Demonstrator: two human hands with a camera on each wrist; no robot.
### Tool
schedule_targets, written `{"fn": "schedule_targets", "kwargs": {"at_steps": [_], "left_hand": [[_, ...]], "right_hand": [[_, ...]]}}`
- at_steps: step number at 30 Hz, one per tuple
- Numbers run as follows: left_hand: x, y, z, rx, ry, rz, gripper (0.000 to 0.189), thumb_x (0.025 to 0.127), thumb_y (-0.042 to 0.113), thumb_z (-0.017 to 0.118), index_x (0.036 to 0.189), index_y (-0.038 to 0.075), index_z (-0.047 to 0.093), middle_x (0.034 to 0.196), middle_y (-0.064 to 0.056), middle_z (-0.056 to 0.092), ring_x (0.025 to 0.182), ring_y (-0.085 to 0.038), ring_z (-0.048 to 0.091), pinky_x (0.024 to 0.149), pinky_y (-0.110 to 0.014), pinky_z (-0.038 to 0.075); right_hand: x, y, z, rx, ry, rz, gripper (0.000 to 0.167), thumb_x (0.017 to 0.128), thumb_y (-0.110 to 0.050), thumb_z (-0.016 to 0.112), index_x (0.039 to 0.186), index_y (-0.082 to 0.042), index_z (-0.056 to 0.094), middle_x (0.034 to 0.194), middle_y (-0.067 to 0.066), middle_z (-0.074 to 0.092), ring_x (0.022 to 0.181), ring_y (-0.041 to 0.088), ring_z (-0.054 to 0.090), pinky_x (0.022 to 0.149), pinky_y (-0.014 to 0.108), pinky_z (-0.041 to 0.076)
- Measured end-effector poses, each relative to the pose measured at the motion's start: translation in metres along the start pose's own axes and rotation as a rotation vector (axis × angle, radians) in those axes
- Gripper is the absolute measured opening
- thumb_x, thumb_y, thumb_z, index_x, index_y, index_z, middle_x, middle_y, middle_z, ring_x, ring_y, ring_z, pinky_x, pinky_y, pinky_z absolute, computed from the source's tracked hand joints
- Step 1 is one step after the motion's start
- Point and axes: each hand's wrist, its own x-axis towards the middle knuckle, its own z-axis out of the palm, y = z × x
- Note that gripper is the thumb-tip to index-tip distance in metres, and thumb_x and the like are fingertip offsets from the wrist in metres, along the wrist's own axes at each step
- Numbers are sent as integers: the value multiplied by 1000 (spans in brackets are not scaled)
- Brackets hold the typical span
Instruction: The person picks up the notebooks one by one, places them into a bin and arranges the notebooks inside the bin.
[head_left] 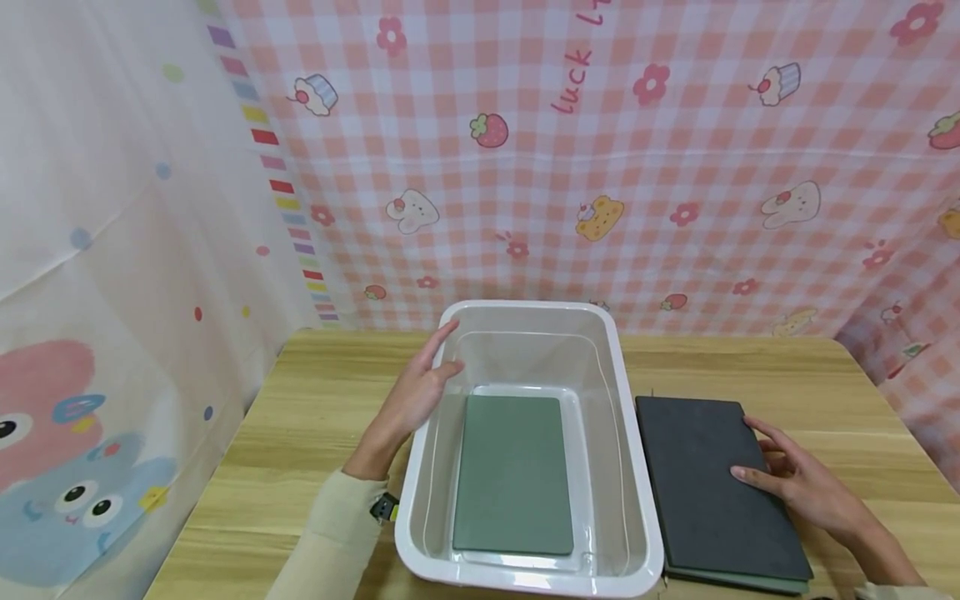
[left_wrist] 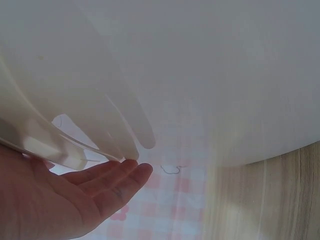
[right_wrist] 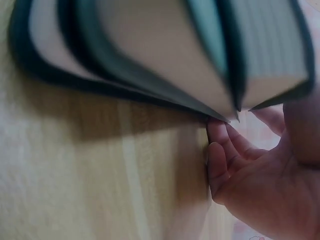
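Note:
A white plastic tub (head_left: 636,467) stands in the middle of the table, with a green notebook (head_left: 513,475) lying flat inside. My left hand (head_left: 416,396) rests at the tub's left rim, its thumb reaching over the inner side. In the left wrist view, straight fingers (left_wrist: 122,187) touch the rim from outside. To the tub's right lies a stack of notebooks topped by a black notebook (head_left: 720,483). My right hand (head_left: 813,492) holds that notebook by its right edge, thumb on the cover. Several page edges (right_wrist: 272,45) and dark covers show in the right wrist view, with curled fingers (right_wrist: 217,165) beside them.
A light wooden table (head_left: 300,442) carries everything. Behind it hangs a pink checked curtain (head_left: 525,183), and a white patterned curtain (head_left: 135,250) hangs at the left. The tub's right wall stands close beside the notebook stack. Green notebook edges (head_left: 738,581) show beneath the black cover.

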Motion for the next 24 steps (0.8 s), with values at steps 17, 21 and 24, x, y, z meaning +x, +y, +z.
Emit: {"fn": "schedule_targets", "kwargs": {"at_steps": [17,21,24], "left_hand": [[-1,0,0,-42,-13,2,59,101,21,47,157,29,29,161,-4,27,137,-31,40,108,-57,37],[0,-1,-1,-36,-13,2,59,101,21,47,157,29,29,161,-3,27,138,-32,40,108,-57,37],[0,-2,-1,-35,-15,3,59,101,21,46,157,29,28,161,-3,27,137,-32,40,107,-58,37]], "right_hand": [[0,3,0,2,-1,8,88,99,-30,61,160,-7,3,144,38,31,108,36,56,72,34,54],[-1,5,-2,15,-3,18,87,99,-30,60,160,-7,2,145,38,27,111,38,53,72,34,54],[-2,7,-3,19,-3,19,87,100,-31,59,159,-7,1,145,37,27,113,39,52,72,35,54]]}}
